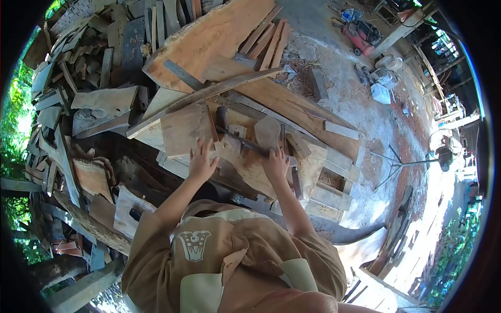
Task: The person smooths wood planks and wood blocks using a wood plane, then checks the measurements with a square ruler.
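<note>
My left hand [202,159] is open, its fingers spread over the edge of a pale square board [185,129]. Nothing shows in that hand. My right hand [276,163] has its fingers curled over the near end of a long dark bar [245,142], which slants up to the left across the wooden work surface [237,163]. By the bar's far end stands a dark cylindrical piece [222,116]. A pale angular wood block [267,131] lies just beyond my right hand, and a small wood block [298,146] sits to its right.
Behind the work surface lie a large wood slab [209,44] and a long plank [203,95]. Scrap wood [99,62] is heaped on the left. A metal stand [399,164], a white container [380,94] and a red machine [360,37] occupy the concrete floor to the right.
</note>
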Demonstrator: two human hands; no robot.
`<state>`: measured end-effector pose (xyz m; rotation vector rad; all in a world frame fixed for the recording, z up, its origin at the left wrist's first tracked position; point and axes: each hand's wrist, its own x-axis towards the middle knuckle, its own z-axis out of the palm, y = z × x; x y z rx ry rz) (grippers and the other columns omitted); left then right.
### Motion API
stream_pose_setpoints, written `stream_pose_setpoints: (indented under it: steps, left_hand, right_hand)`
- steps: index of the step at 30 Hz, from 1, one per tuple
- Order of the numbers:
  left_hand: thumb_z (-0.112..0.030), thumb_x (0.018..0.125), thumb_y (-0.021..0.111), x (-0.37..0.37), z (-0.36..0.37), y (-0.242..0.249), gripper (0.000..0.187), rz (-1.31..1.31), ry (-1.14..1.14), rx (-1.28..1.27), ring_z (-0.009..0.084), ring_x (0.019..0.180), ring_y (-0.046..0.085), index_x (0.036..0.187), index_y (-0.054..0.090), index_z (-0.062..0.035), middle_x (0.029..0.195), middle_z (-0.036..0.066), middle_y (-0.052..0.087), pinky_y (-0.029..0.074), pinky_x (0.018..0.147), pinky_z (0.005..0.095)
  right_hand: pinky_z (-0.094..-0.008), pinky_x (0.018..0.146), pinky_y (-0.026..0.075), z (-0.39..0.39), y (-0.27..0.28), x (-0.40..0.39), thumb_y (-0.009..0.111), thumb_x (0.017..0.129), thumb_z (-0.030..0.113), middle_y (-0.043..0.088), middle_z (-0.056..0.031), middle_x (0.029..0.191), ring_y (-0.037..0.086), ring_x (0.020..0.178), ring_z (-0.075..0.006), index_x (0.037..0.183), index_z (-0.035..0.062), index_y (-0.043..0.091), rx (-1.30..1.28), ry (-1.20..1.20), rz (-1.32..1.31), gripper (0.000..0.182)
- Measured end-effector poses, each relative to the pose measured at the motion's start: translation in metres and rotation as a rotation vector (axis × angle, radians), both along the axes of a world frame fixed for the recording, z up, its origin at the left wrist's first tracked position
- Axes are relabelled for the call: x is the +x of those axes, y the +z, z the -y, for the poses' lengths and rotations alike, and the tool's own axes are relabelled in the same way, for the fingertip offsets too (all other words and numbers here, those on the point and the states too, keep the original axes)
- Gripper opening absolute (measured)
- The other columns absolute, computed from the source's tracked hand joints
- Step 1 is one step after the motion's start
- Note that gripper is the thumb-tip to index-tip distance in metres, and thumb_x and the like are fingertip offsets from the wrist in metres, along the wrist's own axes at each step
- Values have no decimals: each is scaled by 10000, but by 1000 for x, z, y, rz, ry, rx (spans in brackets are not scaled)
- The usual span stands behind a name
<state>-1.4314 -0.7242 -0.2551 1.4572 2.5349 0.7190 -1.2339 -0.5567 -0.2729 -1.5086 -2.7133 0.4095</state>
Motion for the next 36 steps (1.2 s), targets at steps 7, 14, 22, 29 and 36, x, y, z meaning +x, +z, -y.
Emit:
stream_pose_setpoints:
  steps: [7, 14, 22, 29, 36]
  left_hand:
    - [-208, 756, 607, 39, -21, -21, 545, 90, -173, 12, 363, 1233, 276, 1217, 364, -48, 1273, 172, 348, 282, 965, 484]
    - [-128, 767, 592, 7, -81, -21, 422, 313, -256, 127, 344, 1135, 416, 1142, 433, -16, 1174, 188, 447, 390, 892, 376]
    - [-142, 803, 567, -6, -156, -30, 373, 304, -174, 151, 322, 1078, 474, 1130, 446, -9, 1161, 193, 465, 420, 840, 374]
    - [-152, 797, 576, -10, -162, -36, 314, 248, -208, 193, 332, 1027, 502, 1057, 504, 10, 1111, 189, 501, 414, 847, 381]
    - [-143, 781, 591, -15, -168, -8, 268, 479, -105, 189, 309, 907, 560, 985, 531, 20, 951, 165, 561, 444, 785, 355]
  right_hand:
    - [-489, 937, 302, -19, -5, -16, 652, 697, 310, 391, -113, 1274, 348, 1199, -264, 1078, 87, 517, 16, 122, 52, 462]
    - [-376, 682, 455, -58, 86, 7, 681, 684, 335, 610, -131, 784, 591, 756, -300, 897, 38, 597, -279, 13, -257, 375]
    - [-367, 623, 470, -134, 124, 9, 657, 691, 412, 623, -146, 710, 603, 690, -303, 873, 50, 633, -155, 18, -279, 406]
    - [-384, 643, 473, -141, 125, -25, 559, 748, 449, 626, -151, 706, 606, 699, -312, 848, 61, 648, -66, -88, -214, 410]
    - [-358, 626, 473, -158, 143, -61, 533, 761, 509, 615, -118, 631, 612, 656, -281, 726, 58, 657, -21, -59, -116, 469]
